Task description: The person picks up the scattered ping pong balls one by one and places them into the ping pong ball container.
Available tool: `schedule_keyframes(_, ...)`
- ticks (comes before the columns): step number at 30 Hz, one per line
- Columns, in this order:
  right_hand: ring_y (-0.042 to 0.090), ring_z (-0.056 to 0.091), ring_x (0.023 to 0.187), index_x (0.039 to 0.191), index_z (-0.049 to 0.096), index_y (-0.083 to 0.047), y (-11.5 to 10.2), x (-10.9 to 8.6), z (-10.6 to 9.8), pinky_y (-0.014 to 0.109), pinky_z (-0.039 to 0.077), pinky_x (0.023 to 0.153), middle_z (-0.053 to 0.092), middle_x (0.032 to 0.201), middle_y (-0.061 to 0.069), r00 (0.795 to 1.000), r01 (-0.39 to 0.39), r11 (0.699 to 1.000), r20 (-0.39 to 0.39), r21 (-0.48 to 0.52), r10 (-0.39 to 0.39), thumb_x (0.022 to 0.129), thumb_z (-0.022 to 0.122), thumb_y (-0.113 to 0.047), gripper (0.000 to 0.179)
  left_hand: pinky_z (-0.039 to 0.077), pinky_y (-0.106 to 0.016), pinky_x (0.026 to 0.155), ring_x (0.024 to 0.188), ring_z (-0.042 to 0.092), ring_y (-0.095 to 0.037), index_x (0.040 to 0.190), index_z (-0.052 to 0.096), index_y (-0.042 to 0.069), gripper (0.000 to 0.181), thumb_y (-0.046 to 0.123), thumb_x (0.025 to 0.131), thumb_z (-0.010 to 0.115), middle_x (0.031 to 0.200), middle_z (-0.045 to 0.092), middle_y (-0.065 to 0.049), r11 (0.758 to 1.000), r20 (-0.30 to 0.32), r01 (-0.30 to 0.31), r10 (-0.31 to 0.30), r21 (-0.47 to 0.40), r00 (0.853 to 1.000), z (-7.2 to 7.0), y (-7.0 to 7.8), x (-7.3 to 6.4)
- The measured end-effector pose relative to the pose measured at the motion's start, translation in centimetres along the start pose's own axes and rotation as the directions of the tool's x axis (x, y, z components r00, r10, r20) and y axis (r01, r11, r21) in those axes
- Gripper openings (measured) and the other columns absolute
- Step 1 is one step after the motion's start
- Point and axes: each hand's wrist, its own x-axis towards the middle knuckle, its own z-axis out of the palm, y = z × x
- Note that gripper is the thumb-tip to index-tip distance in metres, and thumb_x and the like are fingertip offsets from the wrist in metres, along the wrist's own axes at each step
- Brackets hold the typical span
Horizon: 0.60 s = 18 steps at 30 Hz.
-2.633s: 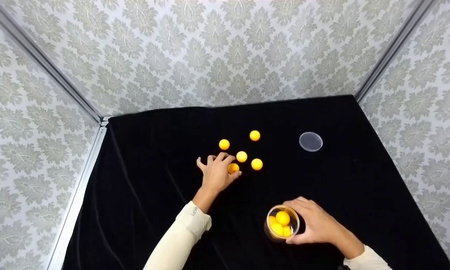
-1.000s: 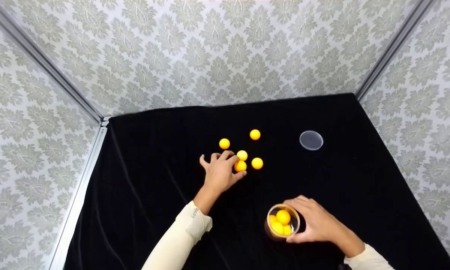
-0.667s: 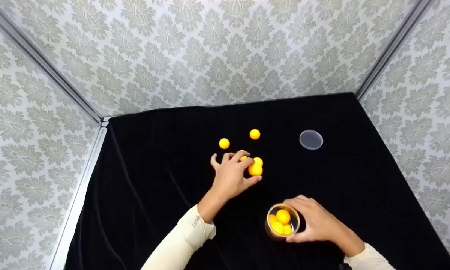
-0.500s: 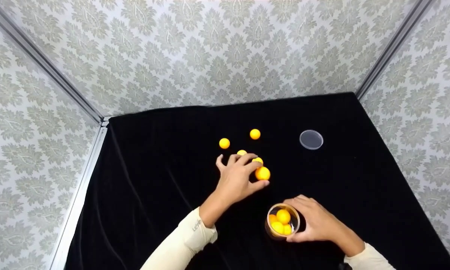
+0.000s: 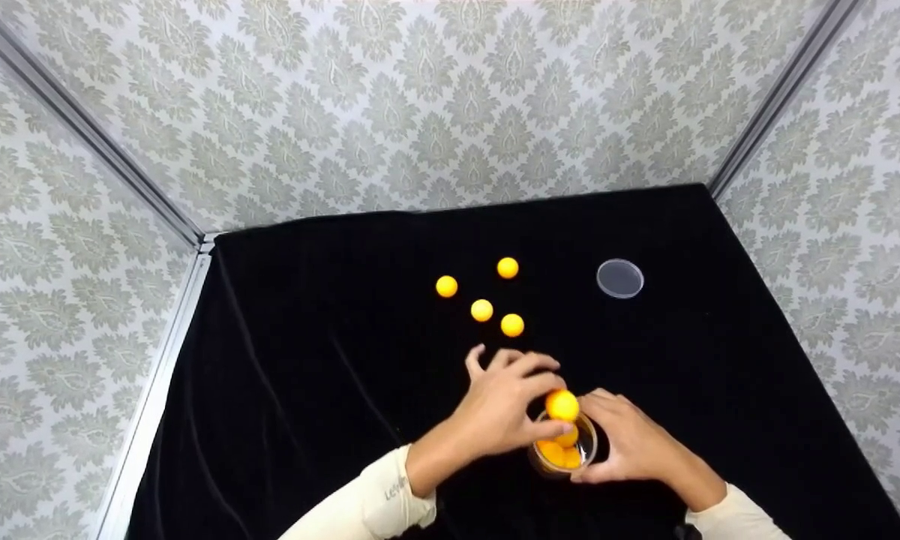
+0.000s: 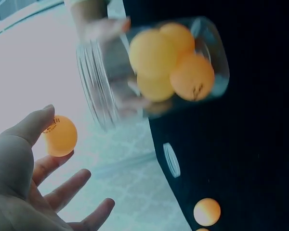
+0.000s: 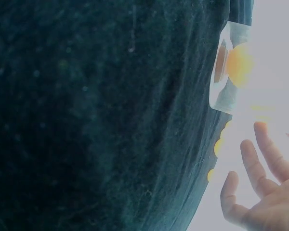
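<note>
My left hand [image 5: 501, 403] pinches an orange ping-pong ball [image 5: 562, 406] between thumb and fingers, over the mouth of a clear plastic jar [image 5: 592, 451]. In the left wrist view this ball [image 6: 62, 137] sits at the thumb tip and a fingertip, just outside the jar's threaded neck [image 6: 94, 86]; the other fingers are spread. My right hand [image 5: 626, 441] grips the jar's side, thumb near and fingers far. Several orange balls [image 6: 192, 77] lie inside the jar. The right wrist view is overexposed, showing part of the jar [image 7: 225, 98] with a ball.
Several loose balls lie beyond my hands on the black cloth [image 5: 307, 315], including one ball [image 5: 512, 325] nearest the jar. A clear round lid [image 5: 620, 278] lies at the back right. Patterned walls [image 5: 435, 97] enclose the back and sides.
My left hand has picked a ball from the group and brought it right and nearer, over the jar mouth. My right hand and the jar have stayed in place.
</note>
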Motion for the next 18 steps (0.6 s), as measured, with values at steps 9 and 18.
schedule_keyframes(9,0.005,0.059,0.110,0.136,0.058,-0.032,-0.1,-0.1,-0.2,0.036,0.051,0.083,0.063,0.128,-0.018,0.998,-0.057,0.998,0.037,0.023,0.056,0.060,0.088,-0.067,0.089,0.032,-0.073,0.101,0.121,0.055,-0.018,0.121,0.070,0.038,0.055,0.069,0.076,0.074,0.136,0.061,0.014,0.995,0.007,-0.104,0.104,0.010,0.995,0.9,2.0,-1.0)
schedule_keyframes(18,0.002,0.058,0.112,0.136,0.058,-0.034,-0.2,-0.1,-0.3,0.035,0.053,0.085,0.061,0.130,-0.021,0.995,-0.081,0.996,0.064,0.040,0.078,0.061,0.086,-0.069,0.087,0.032,-0.074,0.101,0.122,0.054,-0.018,0.121,0.070,0.037,0.055,0.069,0.076,0.074,0.136,0.061,0.014,0.994,0.018,-0.105,0.105,0.016,0.994,1.0,2.1,-1.2)
